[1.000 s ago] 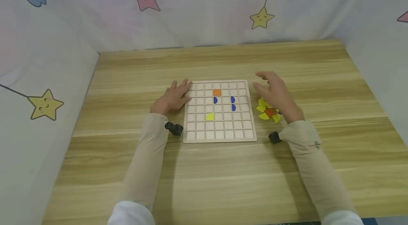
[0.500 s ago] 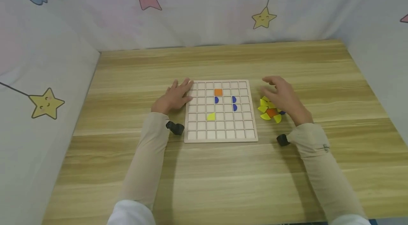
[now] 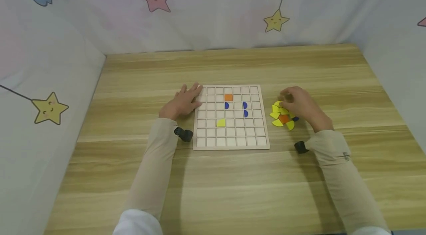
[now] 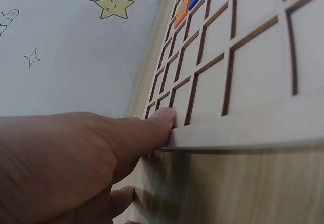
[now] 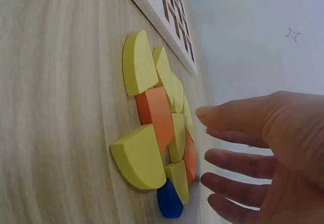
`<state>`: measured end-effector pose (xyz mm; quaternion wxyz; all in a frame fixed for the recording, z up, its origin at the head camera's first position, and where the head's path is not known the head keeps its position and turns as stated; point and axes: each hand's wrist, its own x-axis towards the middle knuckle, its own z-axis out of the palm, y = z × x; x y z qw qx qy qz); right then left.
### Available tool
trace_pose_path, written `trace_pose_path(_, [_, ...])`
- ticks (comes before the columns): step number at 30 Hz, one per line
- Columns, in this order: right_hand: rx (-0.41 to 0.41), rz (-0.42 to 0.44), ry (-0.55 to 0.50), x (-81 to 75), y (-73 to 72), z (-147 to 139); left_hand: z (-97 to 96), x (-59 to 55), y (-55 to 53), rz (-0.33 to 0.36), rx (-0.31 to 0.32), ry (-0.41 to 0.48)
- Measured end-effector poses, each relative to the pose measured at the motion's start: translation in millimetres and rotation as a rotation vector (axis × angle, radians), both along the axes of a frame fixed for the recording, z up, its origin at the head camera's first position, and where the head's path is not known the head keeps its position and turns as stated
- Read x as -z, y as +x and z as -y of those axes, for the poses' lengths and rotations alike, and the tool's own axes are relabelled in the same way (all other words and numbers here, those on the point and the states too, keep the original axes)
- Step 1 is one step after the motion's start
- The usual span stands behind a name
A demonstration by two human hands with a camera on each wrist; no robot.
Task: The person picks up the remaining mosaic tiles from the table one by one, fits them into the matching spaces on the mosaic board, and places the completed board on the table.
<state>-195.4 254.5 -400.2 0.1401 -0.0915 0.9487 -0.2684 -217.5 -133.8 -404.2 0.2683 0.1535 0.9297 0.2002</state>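
Note:
A pale wooden grid board (image 3: pixel 231 146) lies on the table with an orange square tile (image 3: pixel 228 97), a yellow quarter-round tile (image 3: pixel 221 122) and a few blue half-round tiles (image 3: pixel 246 113) in its cells. My left hand (image 3: pixel 182 104) rests at the board's far left corner. In the left wrist view its thumb (image 4: pixel 157 128) touches the rim. Right of the board is a loose pile of yellow quarter-round pieces (image 5: pixel 139 64), orange pieces (image 5: pixel 155 114) and a blue piece (image 5: pixel 169 199). My right hand (image 3: pixel 304 105) hovers beside and above that pile, fingers spread apart and holding nothing.
The wooden table (image 3: pixel 213 187) carries the board near its middle. A fabric backdrop (image 3: pixel 199 17) printed with stars rises behind it and at both sides. Small black wrist cameras (image 3: pixel 184 134) sit on both sleeved forearms.
My right hand has moved right and nearer me, lower over the pile. The left hand stays on the board's corner. Tiles on the board keep their cells.

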Motion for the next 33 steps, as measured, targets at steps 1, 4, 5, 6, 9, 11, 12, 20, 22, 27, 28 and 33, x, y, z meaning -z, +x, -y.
trace_pose_path(1, [-0.004,0.000,0.009,-0.7,0.4,-0.5,0.1,-0.2,-0.3,-0.002,0.001,-0.002])
trace_pose_path(4, [-0.022,-0.002,0.033,-2.1,1.0,-1.5,0.3,-0.8,-0.7,-0.001,-0.001,-0.002])
trace_pose_path(5, [-0.028,-0.002,0.042,-2.4,1.0,-1.7,0.4,-0.8,-0.7,0.000,-0.001,-0.003])
trace_pose_path(6, [-0.030,-0.002,0.048,-2.4,1.0,-2.1,0.4,-0.9,-0.7,0.001,-0.002,-0.004])
trace_pose_path(9, [-0.036,-0.005,0.056,-2.4,0.6,-2.6,0.3,-1.4,-0.1,-0.006,-0.005,0.002])
trace_pose_path(11, [-0.032,-0.008,0.057,-1.9,0.4,-3.0,0.2,-2.2,0.4,-0.009,-0.009,0.005])
trace_pose_path(12, [-0.029,-0.010,0.058,-1.6,0.2,-3.1,0.1,-2.8,0.7,-0.010,-0.012,0.008])
trace_pose_path(20, [-0.012,-0.046,0.049,2.2,3.0,-2.6,-0.2,-4.0,2.5,-0.015,-0.022,0.014])
trace_pose_path(22, [-0.021,-0.052,0.039,3.3,3.5,-3.0,0.0,-3.9,2.8,-0.012,-0.023,0.013])
trace_pose_path(27, [-0.047,-0.078,0.035,6.6,4.9,-3.7,0.1,-4.1,4.0,-0.010,-0.022,0.015])
trace_pose_path(28, [-0.051,-0.084,0.039,7.4,5.0,-3.9,0.1,-4.0,3.9,-0.011,-0.019,0.016])
trace_pose_path(33, [-0.052,-0.089,0.055,8.8,5.1,-3.8,-0.7,-4.2,4.2,-0.013,-0.020,0.027])
